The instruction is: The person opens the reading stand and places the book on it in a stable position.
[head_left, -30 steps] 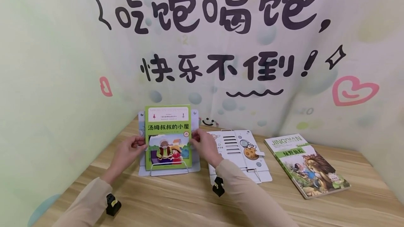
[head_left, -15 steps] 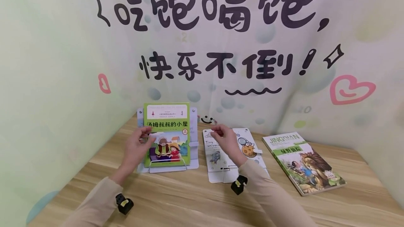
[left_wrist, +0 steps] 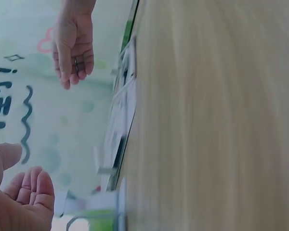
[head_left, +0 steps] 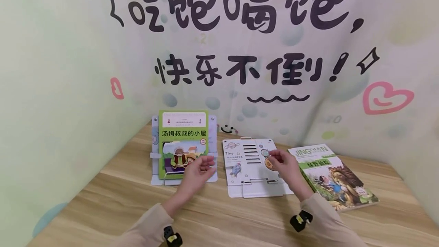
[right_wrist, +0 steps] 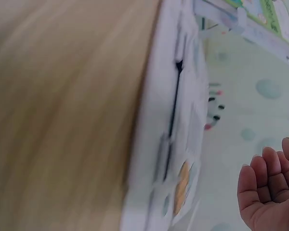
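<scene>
Both sleeved arms (head_left: 330, 222) reach forward, the left hand (head_left: 194, 175) and right hand (head_left: 287, 167) well apart, fingers (head_left: 207, 159) loosely bent

In the head view, the left grip (head_left: 197, 176) is hiding the lower right of the green book (head_left: 184, 128), whose smallest print is remaining illegible. The right grip (head_left: 289, 169) is covering part of the artwork on the white stand (head_left: 252, 171). The right sleeve (head_left: 327, 218), running off the bottom edge, is obscuring the lion-covered book's (head_left: 337, 178) left side. In the right wrist view, the stand is appearing blurred.
</scene>
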Action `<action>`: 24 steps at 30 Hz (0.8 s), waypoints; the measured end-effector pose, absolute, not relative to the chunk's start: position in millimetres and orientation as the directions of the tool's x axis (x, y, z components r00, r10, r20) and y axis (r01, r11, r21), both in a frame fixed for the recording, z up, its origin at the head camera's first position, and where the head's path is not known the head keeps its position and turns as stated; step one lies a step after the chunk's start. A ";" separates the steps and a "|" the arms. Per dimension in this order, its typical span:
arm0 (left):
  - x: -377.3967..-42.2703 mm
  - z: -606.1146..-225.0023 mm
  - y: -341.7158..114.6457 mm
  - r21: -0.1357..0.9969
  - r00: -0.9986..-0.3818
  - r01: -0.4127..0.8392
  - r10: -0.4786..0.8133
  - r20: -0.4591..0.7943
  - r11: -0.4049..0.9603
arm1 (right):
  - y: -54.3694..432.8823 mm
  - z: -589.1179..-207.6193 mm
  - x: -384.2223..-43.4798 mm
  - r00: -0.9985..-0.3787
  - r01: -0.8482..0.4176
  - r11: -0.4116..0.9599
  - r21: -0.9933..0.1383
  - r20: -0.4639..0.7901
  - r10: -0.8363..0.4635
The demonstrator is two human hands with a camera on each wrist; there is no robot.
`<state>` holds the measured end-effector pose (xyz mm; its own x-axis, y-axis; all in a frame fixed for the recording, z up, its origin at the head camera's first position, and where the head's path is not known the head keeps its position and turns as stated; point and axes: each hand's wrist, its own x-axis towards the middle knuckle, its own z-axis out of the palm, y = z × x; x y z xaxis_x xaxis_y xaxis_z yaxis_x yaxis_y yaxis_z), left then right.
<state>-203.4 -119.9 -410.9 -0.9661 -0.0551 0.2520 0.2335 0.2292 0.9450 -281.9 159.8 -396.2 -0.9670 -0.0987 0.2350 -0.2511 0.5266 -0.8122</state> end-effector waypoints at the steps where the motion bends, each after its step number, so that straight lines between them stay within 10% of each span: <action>1: -204.1 -413.6 -114.2 0.946 -0.970 0.225 -0.032 0.239 0.235 | 167.5 -398.0 -279.8 -0.970 -0.238 0.534 -0.811 0.225 -0.092; 24: -212.2 -433.1 -67.7 0.945 -0.987 0.075 0.158 0.025 0.318 | 218.8 -415.3 -257.6 -0.979 -0.119 0.650 -0.750 -0.020 -0.203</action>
